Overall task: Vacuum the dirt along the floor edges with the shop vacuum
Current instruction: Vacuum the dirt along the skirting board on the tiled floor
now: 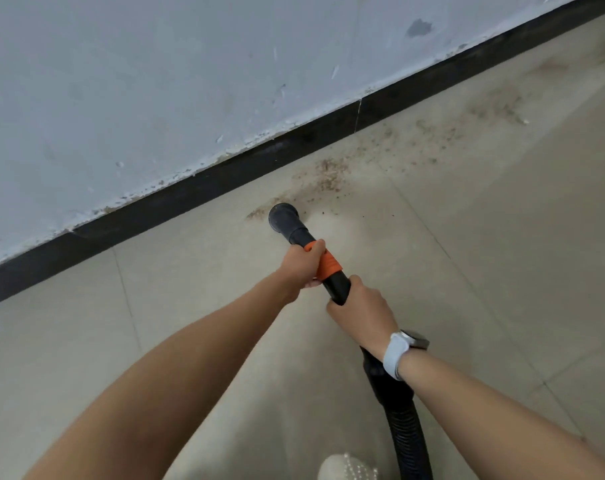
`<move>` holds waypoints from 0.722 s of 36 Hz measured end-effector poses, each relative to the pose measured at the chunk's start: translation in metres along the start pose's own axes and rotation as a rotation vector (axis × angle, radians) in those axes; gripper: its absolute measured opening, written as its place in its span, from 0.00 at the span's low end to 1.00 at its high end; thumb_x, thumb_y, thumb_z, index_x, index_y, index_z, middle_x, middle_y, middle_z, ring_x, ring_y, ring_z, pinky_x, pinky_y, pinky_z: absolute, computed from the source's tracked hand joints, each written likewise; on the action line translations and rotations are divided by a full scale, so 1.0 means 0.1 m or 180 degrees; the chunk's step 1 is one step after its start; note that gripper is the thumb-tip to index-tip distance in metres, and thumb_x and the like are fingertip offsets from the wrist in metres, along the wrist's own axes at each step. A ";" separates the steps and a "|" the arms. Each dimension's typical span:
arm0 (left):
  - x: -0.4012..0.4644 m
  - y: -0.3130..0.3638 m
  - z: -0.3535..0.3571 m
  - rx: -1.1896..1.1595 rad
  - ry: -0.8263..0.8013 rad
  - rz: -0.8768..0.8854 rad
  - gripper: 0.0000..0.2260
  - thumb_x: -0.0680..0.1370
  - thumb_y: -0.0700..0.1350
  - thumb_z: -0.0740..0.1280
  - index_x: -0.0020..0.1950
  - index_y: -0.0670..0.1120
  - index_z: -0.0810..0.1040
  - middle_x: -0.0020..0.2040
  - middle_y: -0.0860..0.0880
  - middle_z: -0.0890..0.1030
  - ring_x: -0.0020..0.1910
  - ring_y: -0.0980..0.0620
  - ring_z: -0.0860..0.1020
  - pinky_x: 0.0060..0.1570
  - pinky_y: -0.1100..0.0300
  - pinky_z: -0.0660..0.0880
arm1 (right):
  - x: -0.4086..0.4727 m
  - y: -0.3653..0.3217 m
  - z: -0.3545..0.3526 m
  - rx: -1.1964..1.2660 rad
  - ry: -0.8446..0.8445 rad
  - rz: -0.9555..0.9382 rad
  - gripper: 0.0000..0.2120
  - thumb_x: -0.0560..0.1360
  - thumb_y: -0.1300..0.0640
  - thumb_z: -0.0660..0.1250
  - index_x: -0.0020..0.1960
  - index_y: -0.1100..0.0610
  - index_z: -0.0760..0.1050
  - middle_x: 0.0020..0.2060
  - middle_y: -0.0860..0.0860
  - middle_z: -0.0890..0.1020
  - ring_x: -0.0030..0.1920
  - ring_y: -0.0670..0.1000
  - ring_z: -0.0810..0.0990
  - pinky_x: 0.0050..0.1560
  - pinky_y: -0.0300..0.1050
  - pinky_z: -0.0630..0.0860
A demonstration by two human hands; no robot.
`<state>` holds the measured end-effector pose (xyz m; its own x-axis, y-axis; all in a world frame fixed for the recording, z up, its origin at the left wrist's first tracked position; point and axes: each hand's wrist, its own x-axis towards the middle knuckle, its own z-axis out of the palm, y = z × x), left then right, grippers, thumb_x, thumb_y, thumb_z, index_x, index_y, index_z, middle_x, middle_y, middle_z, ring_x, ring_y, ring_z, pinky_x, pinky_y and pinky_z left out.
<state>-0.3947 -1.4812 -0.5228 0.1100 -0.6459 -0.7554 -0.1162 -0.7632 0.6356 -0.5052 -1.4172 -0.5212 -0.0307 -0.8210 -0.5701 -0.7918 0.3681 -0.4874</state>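
Observation:
A black vacuum wand with an orange collar (325,263) points down at the tiled floor, its round nozzle (283,218) sitting at the near end of a trail of brown dirt (332,174). My left hand (301,263) grips the wand at the orange collar. Just behind it, my right hand (361,311) grips the black tube, a watch on its wrist. The ribbed black hose (406,434) runs back under my right forearm toward the bottom edge. More dirt (495,105) is scattered along the baseboard to the upper right.
A black baseboard (197,192) runs diagonally under a scuffed pale wall (155,81). Beige floor tiles (484,271) spread to the right and toward me. The toe of a light shoe (346,467) shows at the bottom edge.

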 end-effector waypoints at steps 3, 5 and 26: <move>-0.10 0.12 -0.10 0.0161 -0.0075 -0.0242 0.08 0.81 0.47 0.61 0.52 0.43 0.69 0.45 0.46 0.73 0.40 0.53 0.75 0.39 0.59 0.77 | -0.09 -0.04 -0.06 0.0049 -0.0130 -0.0041 0.09 0.74 0.53 0.62 0.50 0.54 0.65 0.42 0.54 0.78 0.43 0.60 0.78 0.42 0.49 0.75; -0.15 0.18 -0.19 0.0222 -0.0175 -0.0291 0.07 0.81 0.47 0.61 0.50 0.43 0.69 0.45 0.46 0.74 0.40 0.52 0.76 0.39 0.59 0.78 | -0.14 -0.09 -0.09 0.0084 -0.0172 -0.0112 0.09 0.74 0.52 0.63 0.49 0.54 0.65 0.41 0.54 0.79 0.43 0.60 0.79 0.42 0.49 0.75; 0.26 -0.32 -0.52 -0.0517 0.0030 0.0084 0.11 0.80 0.46 0.63 0.57 0.41 0.68 0.50 0.46 0.74 0.52 0.47 0.77 0.37 0.59 0.79 | 0.13 -0.31 0.29 -0.0201 -0.0260 -0.0120 0.10 0.75 0.51 0.62 0.50 0.54 0.64 0.39 0.51 0.75 0.39 0.57 0.75 0.39 0.46 0.71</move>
<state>-0.3363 -1.4749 -0.5548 0.1183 -0.6653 -0.7372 0.0419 -0.7384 0.6731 -0.4627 -1.4268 -0.5329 0.0475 -0.7945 -0.6053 -0.8284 0.3073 -0.4684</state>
